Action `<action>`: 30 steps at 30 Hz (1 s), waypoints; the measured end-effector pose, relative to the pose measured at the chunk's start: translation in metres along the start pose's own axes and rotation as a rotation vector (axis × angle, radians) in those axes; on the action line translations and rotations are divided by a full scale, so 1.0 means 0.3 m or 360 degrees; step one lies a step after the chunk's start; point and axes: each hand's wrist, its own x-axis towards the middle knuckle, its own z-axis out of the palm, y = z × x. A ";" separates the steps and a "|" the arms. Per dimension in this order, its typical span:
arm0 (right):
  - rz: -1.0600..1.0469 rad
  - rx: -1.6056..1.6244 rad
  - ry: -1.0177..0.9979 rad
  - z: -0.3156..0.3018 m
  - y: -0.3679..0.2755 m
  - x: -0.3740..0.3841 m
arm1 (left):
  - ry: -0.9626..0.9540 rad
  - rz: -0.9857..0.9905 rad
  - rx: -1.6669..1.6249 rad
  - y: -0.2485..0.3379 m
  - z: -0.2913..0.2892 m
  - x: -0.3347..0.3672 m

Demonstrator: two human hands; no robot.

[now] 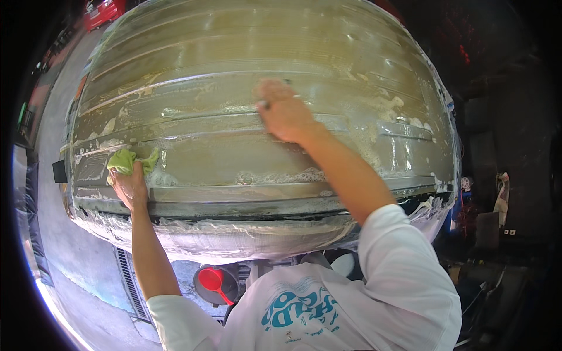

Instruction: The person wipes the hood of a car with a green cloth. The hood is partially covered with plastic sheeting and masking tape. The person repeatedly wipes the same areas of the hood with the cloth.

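A wide, ribbed vehicle roof point(234, 155) in dull olive-beige spreads before me, wet and streaked with suds. My left hand point(130, 186) is closed on a crumpled light-green cloth point(123, 162), which rests on the roof near its left edge. Farther out, around the middle of the roof, my right hand point(283, 111) presses down on the wet surface, its fingers blurred. Small dark bits show at the edges of that hand, so something seems to be under it, but its kind is hidden.
Whitish masking film point(193, 238) covers the vehicle's near end below the roof edge. Down by my body, a red dipper point(212, 279) lies in a dark bucket point(231, 288). A floor drain grate point(130, 282) runs at the left. A red vehicle point(104, 11) stands at the far left.
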 end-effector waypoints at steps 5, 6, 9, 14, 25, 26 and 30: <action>0.0584 -0.0188 0.0188 -0.066 0.209 -0.058 | -0.0019 -0.0005 0.0025 -0.004 -0.013 0.006; 0.0699 -0.0316 0.0298 -0.056 0.182 -0.055 | -0.0017 -0.0026 0.0077 -0.021 0.001 0.002; 0.0319 -0.0378 0.0146 0.047 -0.039 0.014 | -0.0010 0.0015 0.0104 -0.025 0.033 0.029; 0.0532 0.0161 0.0222 -0.111 0.054 -0.053 | 0.0045 0.0089 0.0088 -0.051 0.024 0.018; 0.0594 -0.0413 0.0197 -0.014 0.078 -0.120 | 0.0110 0.0205 0.0039 -0.042 0.008 0.006; 0.0477 -0.0390 0.0215 -0.017 0.067 -0.153 | 0.0156 0.0225 0.0019 -0.036 0.018 0.009; 0.0692 -0.0211 -0.0012 -0.145 0.074 -0.055 | -0.0030 0.0049 -0.0052 -0.021 0.000 0.010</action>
